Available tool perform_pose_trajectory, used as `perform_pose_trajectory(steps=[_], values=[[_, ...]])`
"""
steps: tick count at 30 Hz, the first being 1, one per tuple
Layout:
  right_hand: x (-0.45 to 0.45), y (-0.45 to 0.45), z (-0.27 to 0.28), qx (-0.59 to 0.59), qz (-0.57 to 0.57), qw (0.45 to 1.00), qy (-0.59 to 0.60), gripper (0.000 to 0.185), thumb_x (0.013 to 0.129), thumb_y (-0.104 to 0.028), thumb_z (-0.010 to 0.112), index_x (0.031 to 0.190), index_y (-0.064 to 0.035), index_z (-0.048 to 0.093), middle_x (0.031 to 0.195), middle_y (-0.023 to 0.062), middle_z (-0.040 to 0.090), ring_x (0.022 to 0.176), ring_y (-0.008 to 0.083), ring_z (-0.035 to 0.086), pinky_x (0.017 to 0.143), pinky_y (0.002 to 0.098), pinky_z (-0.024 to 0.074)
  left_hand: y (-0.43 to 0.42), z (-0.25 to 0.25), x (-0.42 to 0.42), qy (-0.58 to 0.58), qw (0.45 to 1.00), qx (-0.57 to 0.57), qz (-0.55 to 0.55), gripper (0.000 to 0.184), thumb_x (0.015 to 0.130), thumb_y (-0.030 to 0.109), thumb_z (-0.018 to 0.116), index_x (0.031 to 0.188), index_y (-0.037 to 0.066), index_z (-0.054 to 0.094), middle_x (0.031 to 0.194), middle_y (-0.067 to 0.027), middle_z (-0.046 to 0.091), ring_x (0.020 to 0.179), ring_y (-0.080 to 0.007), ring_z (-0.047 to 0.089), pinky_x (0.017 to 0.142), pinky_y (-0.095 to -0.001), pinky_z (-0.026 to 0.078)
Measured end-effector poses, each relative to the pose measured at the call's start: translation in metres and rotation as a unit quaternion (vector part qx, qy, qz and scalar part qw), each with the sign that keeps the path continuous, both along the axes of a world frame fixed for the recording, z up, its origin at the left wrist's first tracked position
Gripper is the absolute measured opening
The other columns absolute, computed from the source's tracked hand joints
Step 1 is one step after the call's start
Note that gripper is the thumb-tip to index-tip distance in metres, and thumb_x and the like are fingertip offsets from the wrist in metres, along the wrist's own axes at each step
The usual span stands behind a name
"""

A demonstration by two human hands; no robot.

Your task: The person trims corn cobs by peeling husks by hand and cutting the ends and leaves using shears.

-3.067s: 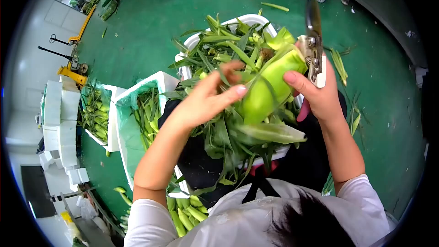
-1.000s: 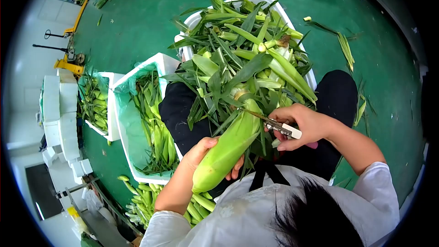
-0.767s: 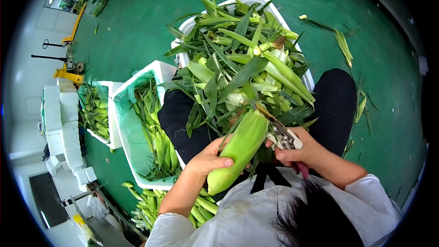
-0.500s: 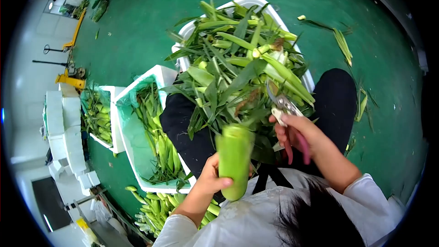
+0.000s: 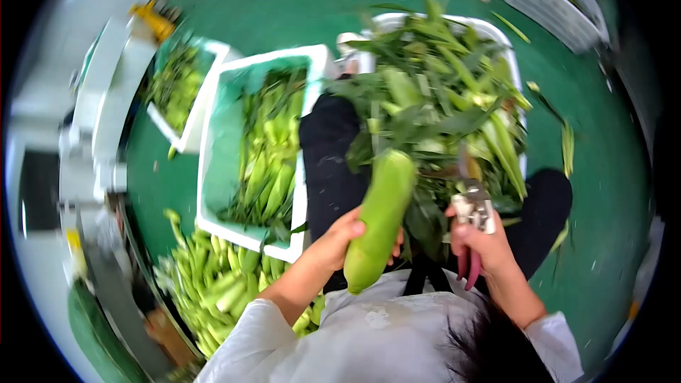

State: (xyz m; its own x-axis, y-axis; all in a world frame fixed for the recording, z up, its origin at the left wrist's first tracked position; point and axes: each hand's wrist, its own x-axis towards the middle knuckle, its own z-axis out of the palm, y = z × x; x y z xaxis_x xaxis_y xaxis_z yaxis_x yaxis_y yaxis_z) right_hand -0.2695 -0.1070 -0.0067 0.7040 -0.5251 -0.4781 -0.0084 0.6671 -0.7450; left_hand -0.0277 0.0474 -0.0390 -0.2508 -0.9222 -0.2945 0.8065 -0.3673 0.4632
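A green ear of corn (image 5: pixel 381 223) is leaning in the lower middle of the frame, its blunt end pointing up. The left hand (image 5: pixel 340 240) is gripping it near the middle, thumb on top; good handling means keeping those fingers away from the blades and the upper end free. The right hand (image 5: pixel 484 240), right of centre, is gripping pruning shears (image 5: pixel 474 207), blades pointing up-frame. Both forearms are angling inward from the lower corners, below the leaf-filled tub (image 5: pixel 508 44).

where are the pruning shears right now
In the head view, the pruning shears are right of centre, gripped in the right hand, right of the corn ear in the left hand and by the husk pile.
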Motion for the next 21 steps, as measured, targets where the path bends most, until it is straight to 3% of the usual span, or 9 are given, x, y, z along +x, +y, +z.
perform_pose_trajectory(steps=[1, 5, 7, 9, 12, 14, 16, 20, 21], values=[[0.002, 0.006, -0.010, 0.045, -0.041, 0.998, -0.024, 0.035, 0.086, -0.016, 0.069, 0.115, 0.0000, 0.057, 0.076, 0.0041, 0.061, 0.058, 0.0118, 0.058, 0.055, 0.0252, 0.0475, 0.022, -0.005, 0.005, 0.016, 0.995, 0.021, 0.096, 0.072, 0.088, 0.053, 0.062, 0.138, 0.005, 0.042, 0.116, -0.0194, 0.059, 0.094, -0.0324, 0.064, 0.076, -0.0466, 0.058], [-0.003, 0.039, -0.027, 0.027, 0.048, 0.998, -0.012, 0.057, 0.086, -0.015, 0.067, 0.136, 0.0014, 0.045, 0.096, 0.0126, 0.062, 0.090, 0.0225, 0.064, 0.082, 0.0361, 0.0537, 0.185, -0.010, 0.076, 0.106, 0.881, -0.020, 0.460, 0.069, 0.090, 0.057, 0.056, 0.136, 0.006, 0.046, 0.111, -0.0167, 0.061, 0.086, -0.0272, 0.062, 0.075, -0.0447, 0.057], [-0.010, 0.059, -0.030, 0.059, 0.132, 0.989, -0.038, 0.077, 0.087, -0.022, 0.066, 0.151, -0.0027, 0.027, 0.122, 0.0155, 0.055, 0.115, 0.0279, 0.055, 0.101, 0.0426, 0.0448, 0.302, -0.013, 0.096, 0.049, 0.766, 0.058, 0.638, 0.064, 0.092, 0.057, 0.051, 0.129, 0.005, 0.051, 0.108, -0.0152, 0.061, 0.084, -0.0260, 0.061, 0.075, -0.0451, 0.057], [-0.017, 0.053, -0.030, 0.166, 0.168, 0.968, -0.086, 0.095, 0.083, -0.017, 0.067, 0.157, -0.0064, 0.008, 0.148, 0.0199, 0.039, 0.139, 0.0353, 0.039, 0.116, 0.0480, 0.0299, 0.420, -0.017, 0.109, -0.102, 0.609, 0.146, 0.773, 0.060, 0.094, 0.057, 0.048, 0.121, 0.004, 0.054, 0.106, -0.0140, 0.061, 0.085, -0.0257, 0.061, 0.079, -0.0424, 0.056], [-0.032, 0.043, -0.058, 0.213, 0.177, 0.956, -0.094, 0.097, 0.080, -0.008, 0.067, 0.158, -0.0127, 0.009, 0.149, 0.0193, 0.038, 0.143, 0.0360, 0.032, 0.118, 0.0528, 0.0252, 0.532, -0.007, 0.122, -0.117, 0.305, 0.107, 0.939, 0.067, 0.095, 0.058, 0.045, 0.122, -0.002, 0.051, 0.110, -0.0164, 0.062, 0.101, -0.0286, 0.062, 0.095, -0.0426, 0.053], [-0.038, 0.039, -0.084, 0.273, 0.158, 0.944, -0.100, 0.079, 0.088, -0.017, 0.062, 0.155, -0.0118, 0.019, 0.139, 0.0196, 0.047, 0.136, 0.0357, 0.039, 0.113, 0.0520, 0.0320, 0.521, 0.009, 0.145, -0.037, 0.133, 0.067, 0.988, 0.069, 0.098, 0.053, 0.042, 0.125, -0.010, 0.047, 0.119, -0.0210, 0.060, 0.116, -0.0314, 0.059, 0.107, -0.0422, 0.048], [-0.034, 0.037, -0.097, 0.299, 0.150, 0.937, -0.102, 0.063, 0.096, -0.026, 0.056, 0.151, -0.0108, 0.029, 0.129, 0.0198, 0.056, 0.129, 0.0355, 0.046, 0.108, 0.0513, 0.0387, 0.477, -0.016, 0.183, -0.241, 0.321, 0.163, 0.901, 0.057, 0.104, 0.041, 0.034, 0.129, -0.008, 0.049, 0.123, -0.0195, 0.059, 0.109, -0.0300, 0.059, 0.103, -0.0404, 0.049], [-0.008, 0.052, -0.040, 0.162, 0.121, 0.979, 0.009, 0.079, 0.074, -0.014, 0.067, 0.145, -0.0013, 0.035, 0.126, 0.0193, 0.055, 0.123, 0.0357, 0.052, 0.102, 0.0467, 0.0451, 0.280, -0.086, 0.287, -0.409, 0.631, 0.191, 0.631, 0.045, 0.101, 0.037, 0.047, 0.130, 0.003, 0.054, 0.116, -0.0158, 0.065, 0.101, -0.0257, 0.065, 0.091, -0.0409, 0.052], [-0.001, 0.055, -0.027, 0.142, 0.112, 0.983, 0.034, 0.082, 0.068, -0.011, 0.067, 0.143, 0.0007, 0.036, 0.127, 0.0188, 0.054, 0.123, 0.0356, 0.052, 0.102, 0.0451, 0.0452, 0.239, -0.118, 0.315, -0.495, 0.637, 0.283, 0.519, 0.047, 0.101, 0.037, 0.046, 0.131, 0.001, 0.053, 0.116, -0.0187, 0.067, 0.106, -0.0309, 0.066, 0.094, -0.0446, 0.050]])
